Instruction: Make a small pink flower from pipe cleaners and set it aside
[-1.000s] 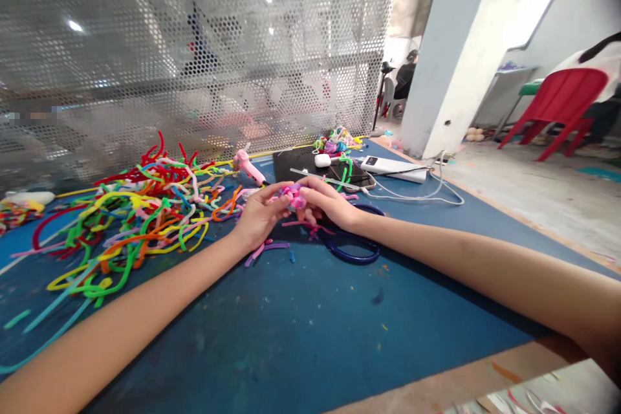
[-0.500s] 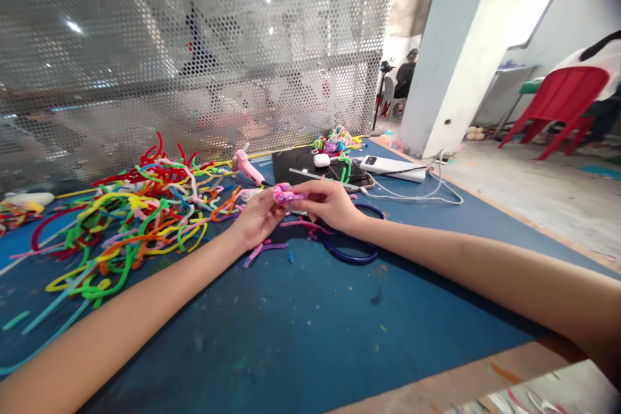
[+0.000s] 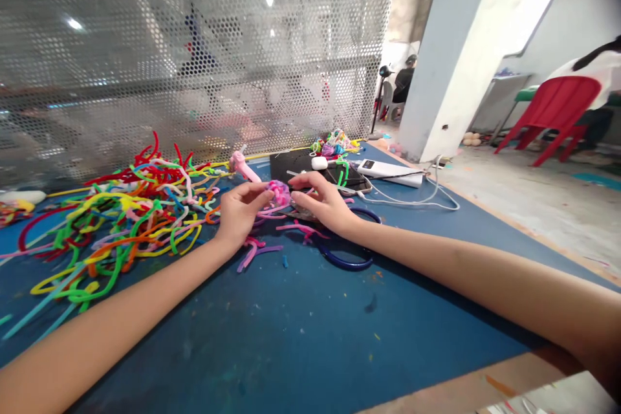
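Observation:
A small pink and purple bundle of twisted pipe cleaners (image 3: 279, 193) is pinched between the thumb and fingers of my left hand (image 3: 239, 210), just above the table. My right hand (image 3: 326, 206) is close beside the bundle on its right, thumb and forefinger apart, seemingly off it. Beneath that hand lie scissors with big dark blue loop handles (image 3: 347, 265); the hand partly hides them. Short pink pipe cleaner pieces (image 3: 303, 229) and a purple piece (image 3: 262, 251) lie on the table in front of my hands.
A tangled heap of colourful pipe cleaners (image 3: 130, 213) spreads on the left of the blue table (image 3: 218, 336). Behind my hands are a pink glue gun (image 3: 245, 167), a black tablet-like slab (image 3: 286, 163), a white case (image 3: 319, 163) and a white power bank (image 3: 391, 172) with a cable.
My right thumb and forefinger have come away from the bundle and parted. My left hand keeps hold of it, now turned to show its rounded, twisted side. The view has shifted slightly.

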### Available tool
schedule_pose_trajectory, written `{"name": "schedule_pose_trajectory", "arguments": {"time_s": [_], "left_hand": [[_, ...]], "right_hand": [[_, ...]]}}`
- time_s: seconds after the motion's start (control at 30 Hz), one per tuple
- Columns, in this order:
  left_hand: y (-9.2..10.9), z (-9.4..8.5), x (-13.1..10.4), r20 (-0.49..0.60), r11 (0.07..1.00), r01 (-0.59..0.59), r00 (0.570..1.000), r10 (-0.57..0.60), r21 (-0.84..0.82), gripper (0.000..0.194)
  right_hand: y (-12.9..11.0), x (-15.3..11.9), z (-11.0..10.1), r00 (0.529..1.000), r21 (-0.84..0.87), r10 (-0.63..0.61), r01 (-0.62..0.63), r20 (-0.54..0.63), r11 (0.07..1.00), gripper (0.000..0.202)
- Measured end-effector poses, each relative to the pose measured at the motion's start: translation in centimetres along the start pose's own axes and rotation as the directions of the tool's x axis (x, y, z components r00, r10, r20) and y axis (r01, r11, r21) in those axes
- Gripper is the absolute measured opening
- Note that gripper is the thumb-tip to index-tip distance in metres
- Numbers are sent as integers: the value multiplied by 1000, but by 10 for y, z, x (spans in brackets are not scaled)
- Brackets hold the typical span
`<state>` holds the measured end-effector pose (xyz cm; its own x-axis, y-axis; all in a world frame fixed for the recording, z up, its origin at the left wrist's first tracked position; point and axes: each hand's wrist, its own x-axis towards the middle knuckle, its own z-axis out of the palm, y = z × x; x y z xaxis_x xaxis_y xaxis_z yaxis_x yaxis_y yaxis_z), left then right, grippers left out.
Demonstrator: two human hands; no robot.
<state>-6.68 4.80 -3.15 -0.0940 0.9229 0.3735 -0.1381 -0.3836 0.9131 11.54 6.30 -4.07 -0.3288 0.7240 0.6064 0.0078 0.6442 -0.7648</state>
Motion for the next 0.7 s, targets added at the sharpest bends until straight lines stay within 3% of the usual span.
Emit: {"name": "schedule_pose_trajectory", "arguments": {"time_s": [0.07,0.17,0.23,0.33,0.47,0.63,0.7], "left_hand": [[3,-1,-4,21,980,-116,993,114,161,25],[4,-1,-14,125,809,-340,939,321,479,18],[3,-2,-18,190,705,-420,904,384,571,18],[5,-7,-23,291,623,-498,865,409,604,21],[15,-15,-32,384,580,-558,830,405,593,25],[31,-24,-53,386,585,-550,835,392,596,26],[35,-27,-61,374,611,-542,841,392,577,22]], "right_hand": [[3,1,1,997,52,54,-56,51,997,28],[3,1,2,989,114,77,-92,127,989,29],[1,0,1,980,179,112,-142,167,973,31],[-2,-2,-1,958,267,146,-212,246,940,40],[-5,-7,0,936,284,132,-230,325,931,39],[-17,-14,6,900,288,84,-223,428,931,26],[-26,-19,7,904,191,31,-123,427,974,28]]}}
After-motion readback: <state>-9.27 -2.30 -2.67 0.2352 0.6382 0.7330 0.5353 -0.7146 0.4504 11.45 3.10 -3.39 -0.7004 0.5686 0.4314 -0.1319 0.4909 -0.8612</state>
